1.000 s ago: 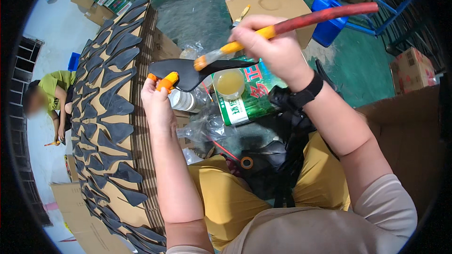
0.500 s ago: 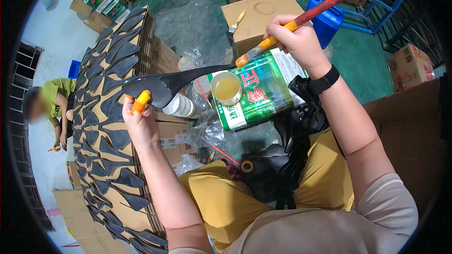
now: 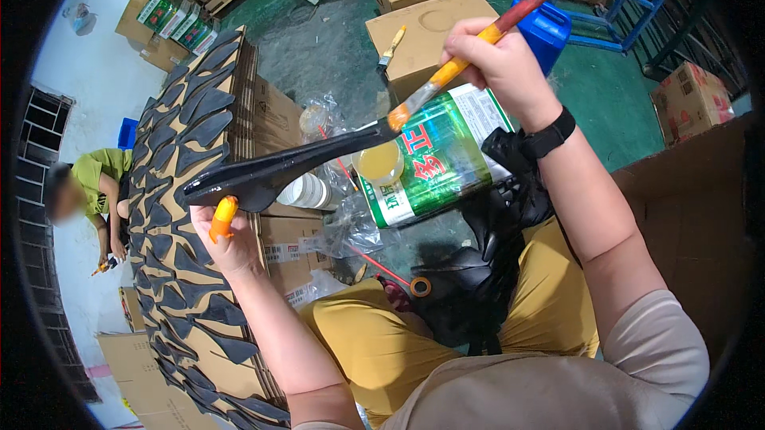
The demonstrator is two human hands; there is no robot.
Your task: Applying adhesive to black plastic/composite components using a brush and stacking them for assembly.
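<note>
My left hand [image 3: 229, 253], with orange wrapping on a finger, pinches the wide end of a black, glossy, tapered sheet piece [image 3: 291, 165]. Its narrow end stretches right, past a cup of yellowish liquid [image 3: 378, 164]. My right hand [image 3: 510, 71] is closed round a paintbrush [image 3: 454, 70] with a red and yellow handle. The bristles meet the narrow tip of the black piece. Below the brush, the cup rests on a green rectangular tin [image 3: 446, 161].
At left, stacked cardboard sheets [image 3: 191, 243] carry many similar black pieces. A person [image 3: 102, 179] crouches beyond them. Cartons [image 3: 430, 19] holding brushes stand ahead, near a blue jerrycan [image 3: 544, 31]. A white tub [image 3: 305, 191] and plastic bags are by the stack.
The black piece has tilted, its wide end lower and further left, and its upper face looks folded and shinier. The brush has shifted slightly left with the piece's tip.
</note>
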